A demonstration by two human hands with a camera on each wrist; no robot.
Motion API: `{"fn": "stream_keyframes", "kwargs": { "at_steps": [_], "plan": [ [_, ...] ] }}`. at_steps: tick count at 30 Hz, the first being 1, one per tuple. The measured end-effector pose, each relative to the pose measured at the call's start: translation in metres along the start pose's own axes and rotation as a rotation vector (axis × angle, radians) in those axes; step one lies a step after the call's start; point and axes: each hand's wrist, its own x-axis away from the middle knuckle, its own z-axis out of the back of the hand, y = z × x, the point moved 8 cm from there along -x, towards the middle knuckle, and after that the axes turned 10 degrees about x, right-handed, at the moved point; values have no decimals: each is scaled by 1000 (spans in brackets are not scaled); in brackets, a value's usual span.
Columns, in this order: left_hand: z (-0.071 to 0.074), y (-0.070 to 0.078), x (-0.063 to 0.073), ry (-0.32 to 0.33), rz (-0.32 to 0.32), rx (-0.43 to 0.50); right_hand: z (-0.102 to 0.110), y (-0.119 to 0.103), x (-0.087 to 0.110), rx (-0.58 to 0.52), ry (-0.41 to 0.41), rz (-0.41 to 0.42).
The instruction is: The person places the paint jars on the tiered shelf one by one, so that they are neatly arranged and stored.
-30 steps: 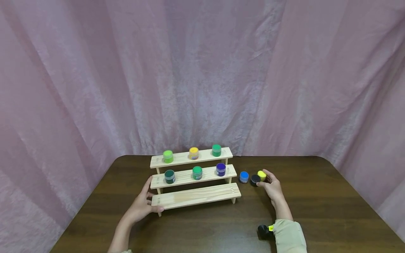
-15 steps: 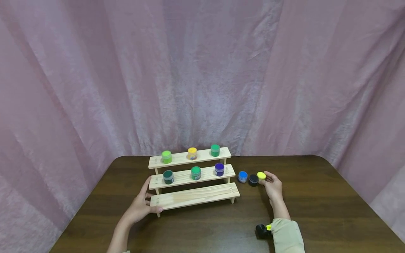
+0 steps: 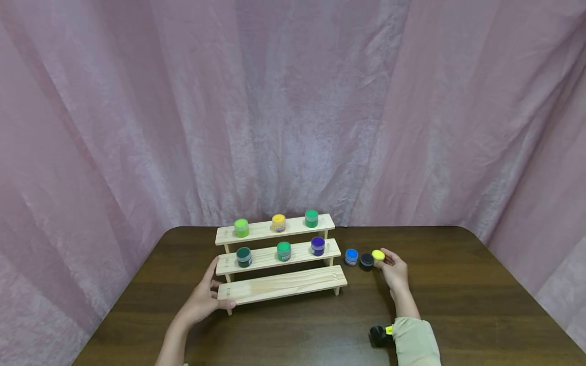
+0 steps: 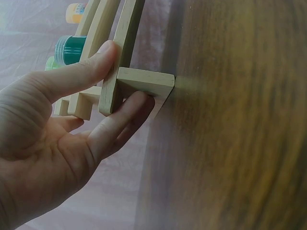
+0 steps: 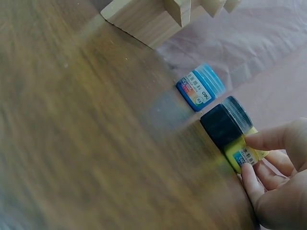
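Observation:
A three-tier wooden stand (image 3: 293, 283) rests on the table, and my left hand (image 3: 203, 300) grips its left end. In the left wrist view the thumb (image 4: 98, 64) lies against the lowest board while fingers reach around its leg (image 4: 146, 80). With thumb and fingers my right hand (image 3: 396, 272) pinches a yellow paint jar (image 3: 378, 255) at the right of the stand. Beside that jar stand a black paint jar (image 3: 367, 262) and a blue paint jar (image 3: 351, 257). The black jar partly covers the yellow one in the right wrist view.
The top board carries light green (image 3: 241, 228), orange-yellow (image 3: 279, 223) and green (image 3: 312, 219) jars. On the middle board are dark green (image 3: 244, 257), green (image 3: 284, 251) and purple (image 3: 318, 246) jars. A black object (image 3: 379, 336) lies by the right sleeve. A pink curtain (image 3: 293, 112) hangs behind.
My right thumb has shifted from over the black jar to the yellow jar, which the hand now pinches. The left hand keeps its hold on the stand.

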Motion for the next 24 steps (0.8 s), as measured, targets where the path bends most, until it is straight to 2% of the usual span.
{"fn": "stream_keyframes", "kwargs": {
  "at_steps": [6, 14, 24],
  "plan": [
    [1, 1, 2, 15, 4, 0, 0, 0, 1, 15, -9, 0],
    [1, 1, 1, 15, 7, -8, 8, 1, 1, -26, 89, -14],
    [1, 1, 0, 15, 5, -17, 17, -21, 7, -91, 141, -7]
  ]
}}
